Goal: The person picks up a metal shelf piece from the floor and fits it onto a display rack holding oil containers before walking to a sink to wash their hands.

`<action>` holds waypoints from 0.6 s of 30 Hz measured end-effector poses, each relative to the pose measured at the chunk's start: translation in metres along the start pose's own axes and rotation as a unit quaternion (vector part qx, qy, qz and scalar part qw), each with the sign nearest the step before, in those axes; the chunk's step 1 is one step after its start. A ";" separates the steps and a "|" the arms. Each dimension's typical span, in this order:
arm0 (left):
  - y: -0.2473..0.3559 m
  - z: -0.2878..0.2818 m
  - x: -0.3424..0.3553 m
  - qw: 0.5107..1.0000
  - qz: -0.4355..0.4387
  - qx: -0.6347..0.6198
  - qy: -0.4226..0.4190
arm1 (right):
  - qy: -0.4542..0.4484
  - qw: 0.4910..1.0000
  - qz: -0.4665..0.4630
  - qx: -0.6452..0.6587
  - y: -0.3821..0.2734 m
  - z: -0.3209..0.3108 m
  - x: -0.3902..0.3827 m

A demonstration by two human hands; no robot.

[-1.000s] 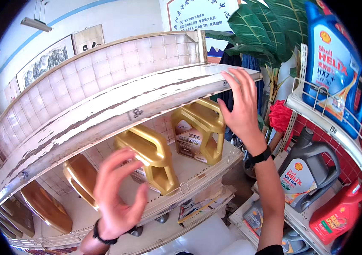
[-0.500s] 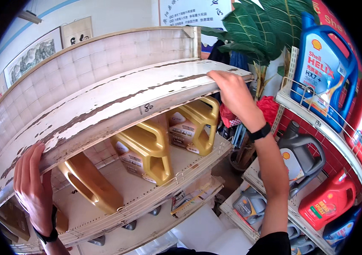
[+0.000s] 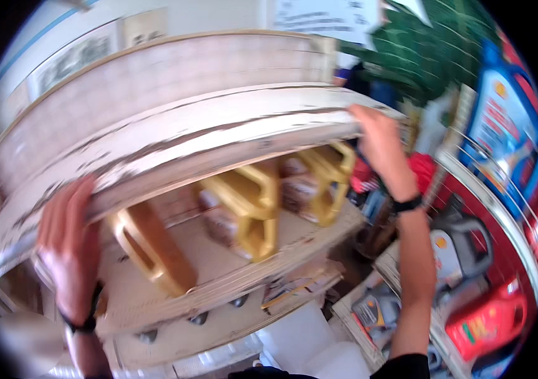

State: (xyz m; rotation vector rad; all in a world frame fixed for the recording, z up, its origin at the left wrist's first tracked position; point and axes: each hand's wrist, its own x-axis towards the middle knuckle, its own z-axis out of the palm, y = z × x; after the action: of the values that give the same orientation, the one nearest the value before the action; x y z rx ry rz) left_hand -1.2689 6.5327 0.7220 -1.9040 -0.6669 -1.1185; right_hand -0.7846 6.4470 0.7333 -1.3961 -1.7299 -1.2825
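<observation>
A white shelf board (image 3: 218,136) with worn, peeling brown streaks crosses the view at a slant. My left hand (image 3: 70,234) grips its front edge at the near left, fingers on top and the thumb side below. Toward the far right end, my right hand (image 3: 382,148) holds the same edge, its fingers bent over the top; its underside grip is partly hidden. Beneath the board, on a lower shelf (image 3: 218,287), stand gold oil jugs: one side-on at the left (image 3: 155,252), one in the middle (image 3: 247,211) and one at the right (image 3: 322,186).
A tiled back panel (image 3: 174,82) rises behind the board. On the right, another rack carries a blue jug (image 3: 502,126), a dark grey jug (image 3: 461,243) and a red jug (image 3: 490,319). A large green-leaved plant (image 3: 427,57) stands at the back right. A pale blur (image 3: 26,341) shows lower left.
The view has shifted, so the shelf, jugs and both hands appear farther right and blurred. Both hands stay on the board's edge. A pale blurred shape has appeared at the lower left.
</observation>
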 end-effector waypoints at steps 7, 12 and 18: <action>-0.004 0.014 0.004 0.995 0.045 -0.077 0.038 | -0.054 0.993 0.086 -0.056 0.050 -0.005 -0.039; -0.040 -0.019 -0.031 0.999 -0.013 -0.050 0.017 | -0.067 0.997 0.041 -0.021 0.070 0.028 -0.041; -0.152 -0.096 -0.113 0.981 -0.127 0.143 -0.023 | -0.063 0.996 0.038 -0.048 0.097 0.036 -0.055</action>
State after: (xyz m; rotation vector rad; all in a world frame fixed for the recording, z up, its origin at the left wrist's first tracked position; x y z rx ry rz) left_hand -1.4804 6.5278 0.7060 -1.6340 -1.0599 -1.0701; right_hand -0.6718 6.4569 0.7032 -1.6130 -1.6978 -1.2768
